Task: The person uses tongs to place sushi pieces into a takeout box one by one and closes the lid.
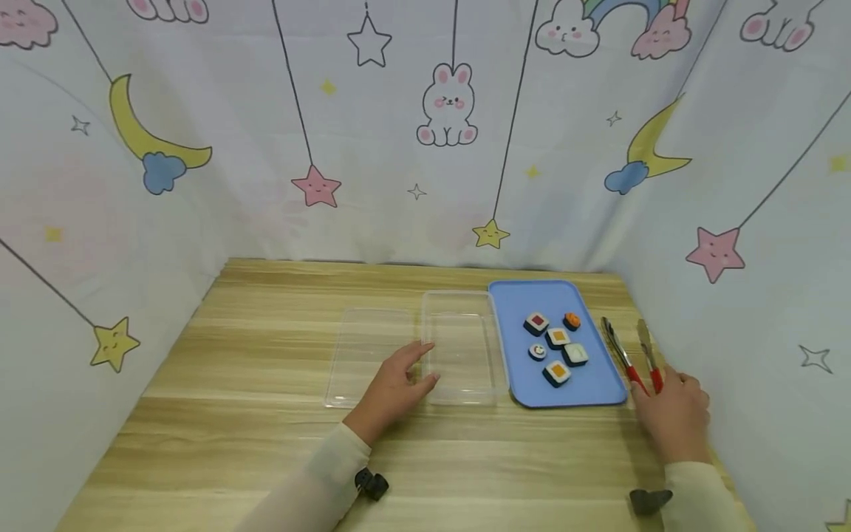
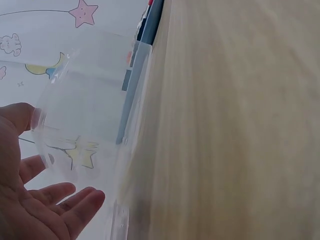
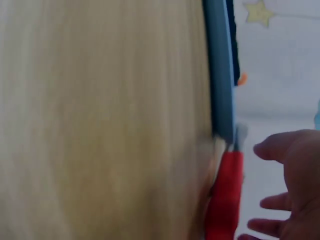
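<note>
Plastic so clear that its edges are hard to follow forms a rectangular box [image 1: 459, 355] at the fingertips of the left hand [image 1: 395, 380]. This hand is open, its thumb touching the box wall. Left of it lies a flat transparent rectangular sheet [image 1: 366, 347], partly covered by the hand. The right hand [image 1: 677, 414] is also open, fingers apart, at the red-handled metal tongs [image 1: 635, 380]; it hides the handle ends, so I cannot tell how the two arms join. Left of this hand, a light-blue rectangular tray [image 1: 592, 384] bears six small black-wrapped sushi pieces [image 1: 557, 338]. The right wrist view is blurred and cuts off the tray.
</note>
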`<state>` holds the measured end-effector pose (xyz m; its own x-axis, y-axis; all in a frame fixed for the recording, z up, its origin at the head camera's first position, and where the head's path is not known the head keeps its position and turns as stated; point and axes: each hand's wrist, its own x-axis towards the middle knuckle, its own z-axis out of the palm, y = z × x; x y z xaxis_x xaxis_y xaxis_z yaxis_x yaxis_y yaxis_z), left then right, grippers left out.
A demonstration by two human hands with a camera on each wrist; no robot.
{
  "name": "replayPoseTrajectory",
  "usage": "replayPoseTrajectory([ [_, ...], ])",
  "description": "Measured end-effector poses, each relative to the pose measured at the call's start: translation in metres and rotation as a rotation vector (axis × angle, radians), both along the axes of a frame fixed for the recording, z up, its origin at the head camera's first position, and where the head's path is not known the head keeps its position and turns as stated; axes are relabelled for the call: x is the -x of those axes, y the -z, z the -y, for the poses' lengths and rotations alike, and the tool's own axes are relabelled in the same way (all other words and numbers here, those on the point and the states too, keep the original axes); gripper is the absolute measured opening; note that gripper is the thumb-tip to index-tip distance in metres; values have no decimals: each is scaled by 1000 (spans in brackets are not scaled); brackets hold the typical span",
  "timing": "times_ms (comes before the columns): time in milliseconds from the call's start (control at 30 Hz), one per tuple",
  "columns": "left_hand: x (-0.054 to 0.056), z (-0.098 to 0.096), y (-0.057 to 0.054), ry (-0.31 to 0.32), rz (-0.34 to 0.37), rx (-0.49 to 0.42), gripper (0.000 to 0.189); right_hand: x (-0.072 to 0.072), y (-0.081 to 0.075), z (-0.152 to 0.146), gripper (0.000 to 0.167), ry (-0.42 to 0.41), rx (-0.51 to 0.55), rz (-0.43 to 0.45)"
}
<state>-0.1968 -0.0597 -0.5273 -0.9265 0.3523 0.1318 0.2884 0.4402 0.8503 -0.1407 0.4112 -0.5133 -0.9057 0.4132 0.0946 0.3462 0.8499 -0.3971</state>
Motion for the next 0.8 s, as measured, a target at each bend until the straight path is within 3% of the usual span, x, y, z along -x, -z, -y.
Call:
replayPoseTrajectory([
  [300, 2, 1, 1, 28, 64, -181, 62, 7, 13, -24, 74, -13, 82, 88],
  [500, 2, 0, -1, 13, 57, -185, 64, 14, 15, -24, 78, 28, 137, 92],
  [800, 3, 0, 0, 13, 63, -184, 64, 14, 21, -24, 69, 107, 259, -4],
])
